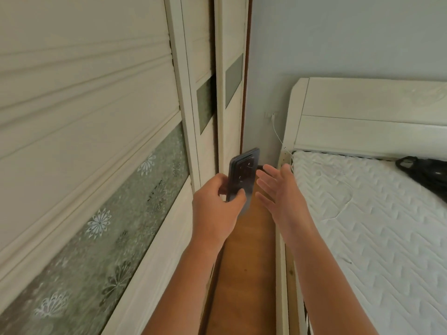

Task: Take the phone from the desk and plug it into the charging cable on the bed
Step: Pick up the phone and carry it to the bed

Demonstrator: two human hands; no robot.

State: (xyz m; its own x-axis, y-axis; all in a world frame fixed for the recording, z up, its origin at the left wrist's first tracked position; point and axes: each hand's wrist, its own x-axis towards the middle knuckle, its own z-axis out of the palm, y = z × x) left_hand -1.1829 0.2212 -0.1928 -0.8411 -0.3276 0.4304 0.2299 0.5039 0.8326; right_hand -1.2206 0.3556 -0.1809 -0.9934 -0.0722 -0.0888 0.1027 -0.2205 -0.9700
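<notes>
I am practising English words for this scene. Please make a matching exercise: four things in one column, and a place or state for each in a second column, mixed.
Things:
1. phone
2. right hand
3. charging cable
4. black bag

Places or states:
A. runs down the wall beside the headboard
B. open and empty
C. lies on the mattress
D. held upright in the left hand

Pairs: 1-D, 2-B, 3-A, 4-C
</notes>
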